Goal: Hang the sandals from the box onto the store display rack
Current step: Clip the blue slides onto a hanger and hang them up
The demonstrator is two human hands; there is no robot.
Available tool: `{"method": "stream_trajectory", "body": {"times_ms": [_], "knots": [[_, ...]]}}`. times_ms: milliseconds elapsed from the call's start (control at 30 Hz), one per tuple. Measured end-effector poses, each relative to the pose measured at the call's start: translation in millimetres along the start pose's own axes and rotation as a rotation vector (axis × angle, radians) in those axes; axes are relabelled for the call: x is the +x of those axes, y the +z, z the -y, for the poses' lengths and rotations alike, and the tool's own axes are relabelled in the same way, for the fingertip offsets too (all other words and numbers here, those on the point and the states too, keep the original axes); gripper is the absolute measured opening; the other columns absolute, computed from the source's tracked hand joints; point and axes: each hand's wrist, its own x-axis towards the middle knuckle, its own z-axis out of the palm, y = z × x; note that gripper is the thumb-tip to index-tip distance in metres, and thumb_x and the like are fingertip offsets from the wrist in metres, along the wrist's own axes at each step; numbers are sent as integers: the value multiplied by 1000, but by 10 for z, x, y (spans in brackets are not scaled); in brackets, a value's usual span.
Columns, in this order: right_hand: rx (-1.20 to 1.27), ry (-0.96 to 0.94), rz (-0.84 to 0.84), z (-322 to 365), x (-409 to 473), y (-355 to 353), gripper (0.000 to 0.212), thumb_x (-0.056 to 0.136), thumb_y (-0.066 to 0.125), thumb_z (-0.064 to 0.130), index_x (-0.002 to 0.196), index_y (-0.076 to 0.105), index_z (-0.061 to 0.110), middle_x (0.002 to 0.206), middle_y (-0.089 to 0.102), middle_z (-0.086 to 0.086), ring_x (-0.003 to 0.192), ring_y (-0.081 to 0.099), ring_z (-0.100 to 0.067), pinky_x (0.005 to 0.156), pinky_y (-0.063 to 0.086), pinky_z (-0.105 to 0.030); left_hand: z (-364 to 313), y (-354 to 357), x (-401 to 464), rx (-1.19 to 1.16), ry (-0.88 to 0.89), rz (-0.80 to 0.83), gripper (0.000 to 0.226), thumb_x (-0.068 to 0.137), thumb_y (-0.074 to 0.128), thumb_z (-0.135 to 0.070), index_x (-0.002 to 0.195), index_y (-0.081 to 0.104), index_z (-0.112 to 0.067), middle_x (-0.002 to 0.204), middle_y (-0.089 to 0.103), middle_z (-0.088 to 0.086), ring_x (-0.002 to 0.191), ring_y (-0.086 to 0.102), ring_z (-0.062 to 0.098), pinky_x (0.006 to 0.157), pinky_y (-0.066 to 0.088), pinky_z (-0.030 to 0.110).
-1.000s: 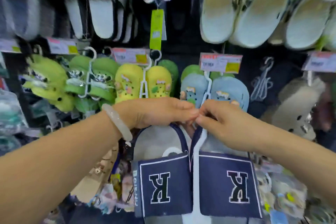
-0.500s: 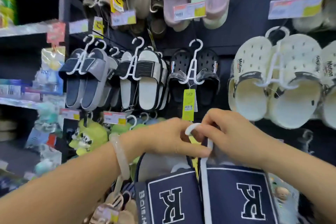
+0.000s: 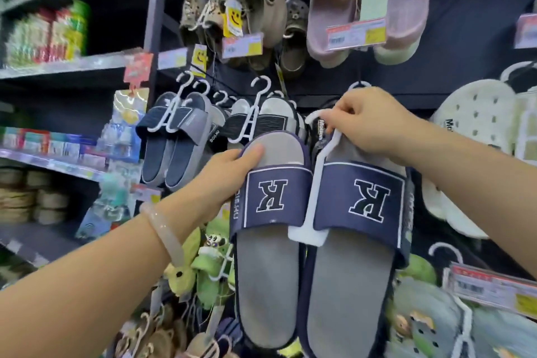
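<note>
display rack (image 3: pixel 476 23): filled with hung footwear, far | navy sandals (image 3: pixel 357 203): paired on white hanger (image 3: pixel 312 192), held up near rack | left hand (image 3: pixel 229 174): left sandal's edge gripped | right hand (image 3: pixel 369 122): hanger top pinched

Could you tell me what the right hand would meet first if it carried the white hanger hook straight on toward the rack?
Probably the black Motion-labelled sandals hanging just behind the white plastic hanger hook that the right hand pinches; depth is unclear in this view.

Two bare, sleeveless forearms, a translucent pale bangle (image 3: pixel 167 237) (smooth, glassy) round the left wrist
</note>
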Motion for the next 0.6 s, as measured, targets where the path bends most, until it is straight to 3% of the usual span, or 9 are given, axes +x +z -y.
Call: {"method": "stream_trajectory", "body": {"times_ms": [67, 167, 233, 300, 400, 500, 600], "knots": [[4, 15, -18, 88, 242, 120, 40, 92, 52, 26, 83, 69, -10, 54, 46, -6, 48, 42, -13, 44, 34, -8, 26, -141, 239, 11, 20, -94, 32, 89, 55, -42, 91, 64, -12, 89, 69, 10, 76, 62, 22, 76, 52, 38], [34, 53, -30, 214, 592, 309, 42, 92, 53, 28, 90, 68, -12, 69, 48, -15, 60, 37, -18, 42, 31, -11, -29, -347, 535, 8, 72, -120, 55, 70, 59, -62, 101, 64, -18, 103, 69, 6, 91, 66, 23, 89, 53, 45], [55, 90, -43, 272, 875, 509, 38, 92, 53, 28, 89, 71, -6, 65, 47, -13, 56, 36, -18, 41, 30, -11, -35, -537, 769, 13, 116, -110, 64, 67, 61, -64, 113, 57, -20, 108, 68, 1, 94, 67, 19, 89, 54, 41], [94, 143, -66, 291, 1175, 708, 35, 91, 54, 28, 88, 72, -3, 59, 44, -10, 52, 34, -17, 47, 34, -22, -7, -720, 999, 44, 168, -123, 59, 78, 60, -58, 123, 48, -22, 110, 62, -6, 96, 63, 12, 86, 52, 31], [185, 206, -118, 236, 1599, 985, 39, 90, 58, 25, 94, 66, -13, 63, 42, -10, 55, 32, -18, 52, 29, -28, 147, -906, 1280, 107, 228, -126, 89, 65, 64, -65, 138, 34, -25, 131, 52, -6, 118, 53, 12, 103, 42, 34], [263, 224, -129, 185, 1876, 1180, 32, 89, 60, 22, 87, 68, -8, 73, 52, -15, 59, 40, -20, 56, 34, -29, 330, -971, 1495, 107, 295, -137, 111, 43, 64, -74, 138, 32, -26, 137, 47, -6, 125, 46, 13, 108, 38, 36], [351, 244, -124, 123, 2064, 1279, 28, 89, 60, 22, 73, 67, 1, 81, 56, -22, 73, 44, -27, 66, 37, -33, 418, -1000, 1671, 79, 332, -124, 101, 43, 67, -71, 130, 36, -30, 130, 49, -7, 125, 43, 12, 108, 36, 35]]}}
